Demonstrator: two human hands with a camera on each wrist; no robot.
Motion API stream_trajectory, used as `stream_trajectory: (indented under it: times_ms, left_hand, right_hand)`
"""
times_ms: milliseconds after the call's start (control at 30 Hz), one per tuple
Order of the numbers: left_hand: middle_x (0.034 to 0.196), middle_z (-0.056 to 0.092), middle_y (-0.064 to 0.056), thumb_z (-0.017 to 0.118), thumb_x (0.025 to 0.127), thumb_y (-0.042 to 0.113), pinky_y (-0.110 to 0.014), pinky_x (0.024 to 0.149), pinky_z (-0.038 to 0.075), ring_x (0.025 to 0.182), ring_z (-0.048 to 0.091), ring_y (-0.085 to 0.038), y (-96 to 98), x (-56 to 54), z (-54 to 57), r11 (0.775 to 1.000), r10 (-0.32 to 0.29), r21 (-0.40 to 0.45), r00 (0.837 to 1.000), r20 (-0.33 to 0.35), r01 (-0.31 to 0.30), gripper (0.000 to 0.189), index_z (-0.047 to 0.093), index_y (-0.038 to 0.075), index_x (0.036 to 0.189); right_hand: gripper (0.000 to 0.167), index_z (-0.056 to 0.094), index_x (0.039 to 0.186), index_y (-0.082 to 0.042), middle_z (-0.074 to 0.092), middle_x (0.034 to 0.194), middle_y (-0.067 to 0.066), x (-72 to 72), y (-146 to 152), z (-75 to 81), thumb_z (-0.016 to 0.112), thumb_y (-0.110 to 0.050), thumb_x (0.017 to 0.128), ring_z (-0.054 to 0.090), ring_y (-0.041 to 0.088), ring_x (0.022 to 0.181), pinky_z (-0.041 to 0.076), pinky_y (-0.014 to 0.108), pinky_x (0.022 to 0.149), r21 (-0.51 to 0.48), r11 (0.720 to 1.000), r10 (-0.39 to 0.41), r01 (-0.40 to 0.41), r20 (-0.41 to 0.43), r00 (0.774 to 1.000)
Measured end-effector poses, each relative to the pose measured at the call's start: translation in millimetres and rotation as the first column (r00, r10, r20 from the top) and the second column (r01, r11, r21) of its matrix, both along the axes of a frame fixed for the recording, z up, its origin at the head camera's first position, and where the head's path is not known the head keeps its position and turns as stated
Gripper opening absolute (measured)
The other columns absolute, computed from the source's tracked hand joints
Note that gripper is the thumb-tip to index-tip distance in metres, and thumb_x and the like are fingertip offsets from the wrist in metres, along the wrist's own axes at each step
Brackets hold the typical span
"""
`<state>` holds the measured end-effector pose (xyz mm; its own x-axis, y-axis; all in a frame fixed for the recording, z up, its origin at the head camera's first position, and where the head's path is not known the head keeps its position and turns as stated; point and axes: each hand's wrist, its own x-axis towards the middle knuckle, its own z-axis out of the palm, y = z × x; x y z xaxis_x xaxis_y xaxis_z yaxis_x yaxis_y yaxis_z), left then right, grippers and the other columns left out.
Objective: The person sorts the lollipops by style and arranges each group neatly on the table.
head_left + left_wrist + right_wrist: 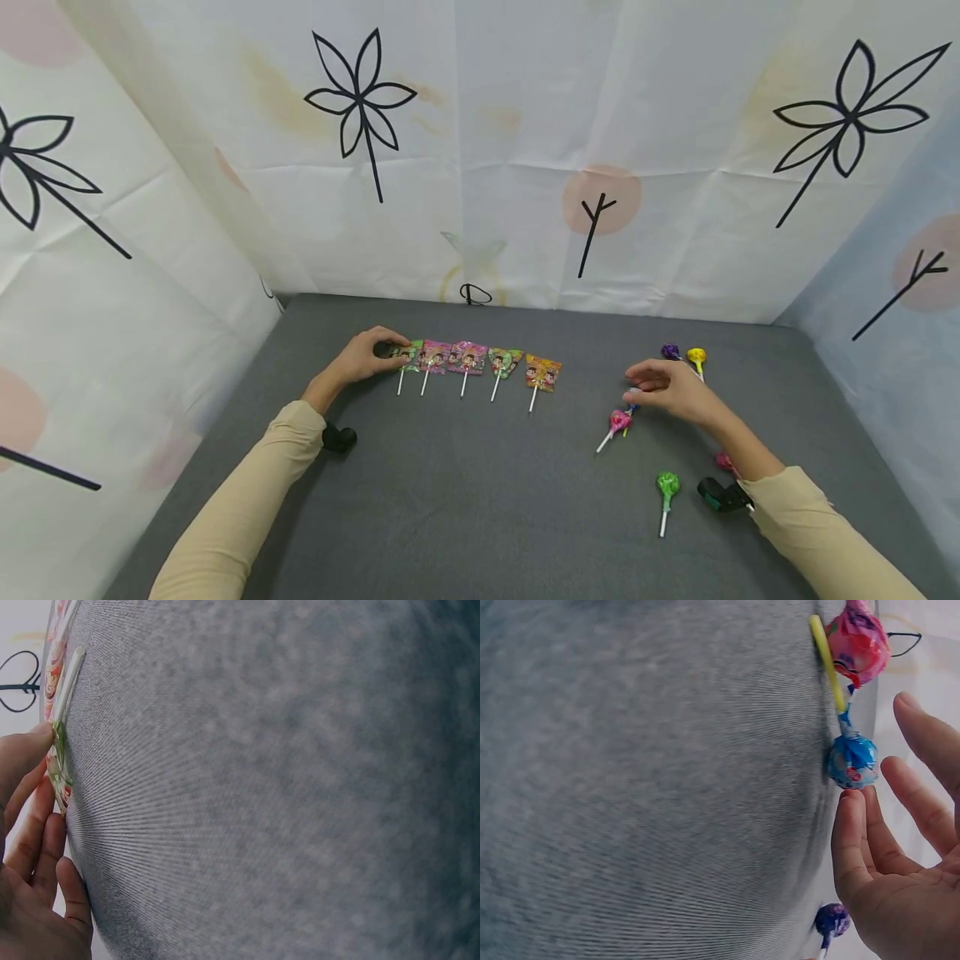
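Note:
At the left end of a row of flat-wrapped lollipops, my left hand [362,358] holds the green-wrapped lollipop [409,354] by its wrapper, thumb on one side and fingers on the other. Its white stick points toward me. Beside it lie two pink-wrapped lollipops [467,358], another green one [504,361] and an orange one [542,372]. My right hand [678,392] is over a blue round lollipop [853,761] with a yellow stick. In the right wrist view its fingertips are right at the ball, while the thumb stands apart. A pink round lollipop [620,420] lies against the blue one.
Behind the right hand lie a purple lollipop [671,352] and a yellow one [697,357]. A green round lollipop [667,483] lies nearer me, and a dark pink one [724,460] is partly hidden by my right forearm. Patterned white cloth [510,242] surrounds the grey table [480,500].

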<state>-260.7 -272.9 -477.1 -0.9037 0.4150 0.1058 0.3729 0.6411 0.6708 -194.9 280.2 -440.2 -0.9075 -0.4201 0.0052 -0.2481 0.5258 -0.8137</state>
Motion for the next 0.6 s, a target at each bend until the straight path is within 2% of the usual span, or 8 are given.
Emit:
stream_trajectory:
  times_ms: [133,300,600]
  left_hand:
    - [0.124,0.06,-0.018,0.078,0.093,0.014,-0.057,0.095,0.042,0.112,0.055,-0.037,-0.1,-0.4,0.0,1.0,-0.003,-0.003,1.0,0.002,0.003,0.031,0.072,0.003,0.121]
    - [0.124,0.06,-0.017,0.078,0.093,0.015,-0.056,0.095,0.042,0.112,0.055,-0.036,-0.1,0.3,0.5,1.0,-0.004,-0.002,1.0,0.001,0.004,0.031,0.072,0.003,0.122]
    - [0.124,0.06,-0.018,0.078,0.093,0.014,-0.056,0.096,0.042,0.112,0.055,-0.036,0.4,0.8,0.9,1.0,-0.003,-0.004,1.0,0.004,0.003,0.032,0.072,0.002,0.122]
  right_hand:
    - [0.033,0.067,0.117,0.012,0.068,0.112,0.022,1.8,1.5,-4.0,0.079,-0.004,0.09,0.066,0.035,0.099,0.053,0.027,0.077,-0.003,1.0,0.02,-0.02,-0.032,0.999]
    - [0.026,0.069,0.111,0.01,0.07,0.107,0.019,1.2,3.2,-6.8,0.078,-0.002,0.09,0.067,0.028,0.094,0.053,0.027,0.075,0.005,1.0,0.026,-0.026,-0.038,0.999]
    - [0.028,0.068,0.114,0.01,0.068,0.111,0.022,-1.2,4.9,-5.0,0.077,-0.003,0.091,0.066,0.028,0.099,0.054,0.027,0.075,-0.063,0.998,-0.027,0.031,0.056,0.998]
